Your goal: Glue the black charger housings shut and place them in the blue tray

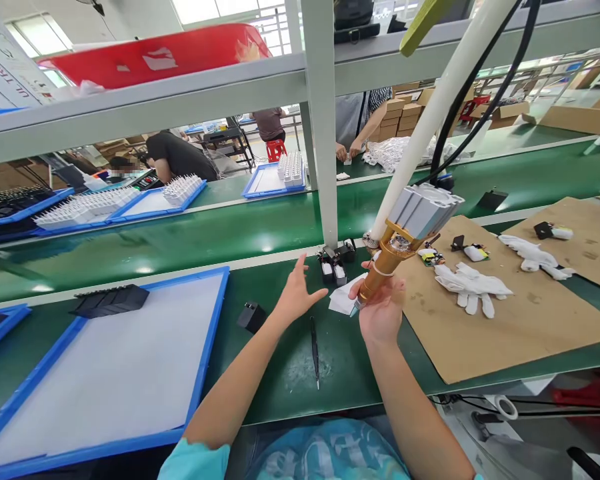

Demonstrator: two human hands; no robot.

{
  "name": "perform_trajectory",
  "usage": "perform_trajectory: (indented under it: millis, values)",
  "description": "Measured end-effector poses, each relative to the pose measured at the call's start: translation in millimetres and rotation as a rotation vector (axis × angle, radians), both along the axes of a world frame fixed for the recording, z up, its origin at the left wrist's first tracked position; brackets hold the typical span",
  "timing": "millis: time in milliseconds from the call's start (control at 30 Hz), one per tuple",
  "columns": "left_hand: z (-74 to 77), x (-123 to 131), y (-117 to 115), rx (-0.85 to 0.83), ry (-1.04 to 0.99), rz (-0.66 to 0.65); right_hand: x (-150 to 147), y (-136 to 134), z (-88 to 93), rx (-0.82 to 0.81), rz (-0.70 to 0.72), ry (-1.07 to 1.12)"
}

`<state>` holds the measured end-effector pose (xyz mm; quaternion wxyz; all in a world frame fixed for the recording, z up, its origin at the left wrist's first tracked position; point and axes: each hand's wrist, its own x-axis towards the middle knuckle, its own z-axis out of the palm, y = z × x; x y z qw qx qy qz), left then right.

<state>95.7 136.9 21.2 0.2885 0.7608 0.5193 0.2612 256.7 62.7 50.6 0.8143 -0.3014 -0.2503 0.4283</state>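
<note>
**Right hand gripping an orange tool, left hand spread above the counter**

Our right hand [383,307] is wrapped around the orange tool [383,263], which leans above the counter [285,397] with its tip down toward the left and a silver block [423,210] at its upper end. In our view the tip overlaps the edge of a white paper [341,301]; we cannot tell whether they touch.

Our left hand [297,293] holds nothing, thumb and fingers parted. Near it we note a black box [253,317] on one side and a cluster of small black cases [337,265] beyond the fingers. Black tweezers [315,350] lie between our forearms.

Farther right, white gloves [473,288] rest on a brown cardboard sheet [510,343]. Farther left, a row of black boxes [113,301] sits at the far edge of a blue-rimmed tray [125,380]. Past the shelf posts, other people sit or bend at work.
</note>
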Motion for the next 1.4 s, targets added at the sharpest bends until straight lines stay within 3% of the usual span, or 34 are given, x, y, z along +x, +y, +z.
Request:
perform_trajectory:
  millis: [133,233,333,467,567,733,900,1033,1233,1400]
  values:
    - [-17.5,31,35,-0.045,-0.084,-0.016,1,-1,0.0,0.024,-0.025,-0.035]
    - [-14.4,27,41,-0.022,-0.063,-0.007,2,-1,1.0,0.017,-0.029,-0.043]
    - [1.2,2,25,-0.019,0.042,-0.019,2,-4,1.9,0.006,-0.003,-0.028]
    - [24.4,-40,-14,-0.078,0.142,-0.013,1,-9,3.8,0.007,0.056,0.000]
    - [31.3,-63,-41,-0.140,0.175,-0.013,-1,-12,5.6,0.009,0.065,0.008]
    - [22.1,-86,-63,-0.287,0.095,-0.053,-1,-13,6.5,-0.019,0.059,-0.015]
    - [2.3,-94,-59,-0.399,-0.112,-0.053,-1,-11,6.2,-0.004,0.026,-0.024]
    - [-9.7,-91,-55,-0.491,-0.255,-0.157,-2,-10,6.0,-0.001,0.013,-0.039]
    - [-8.1,-83,-62,-0.504,-0.376,-0.248,-4,-11,4.8,0.028,0.020,-0.058]
    - [-2.6,-74,-69,-0.382,-0.271,-0.172,-4,-11,5.2,0.020,0.012,-0.068]
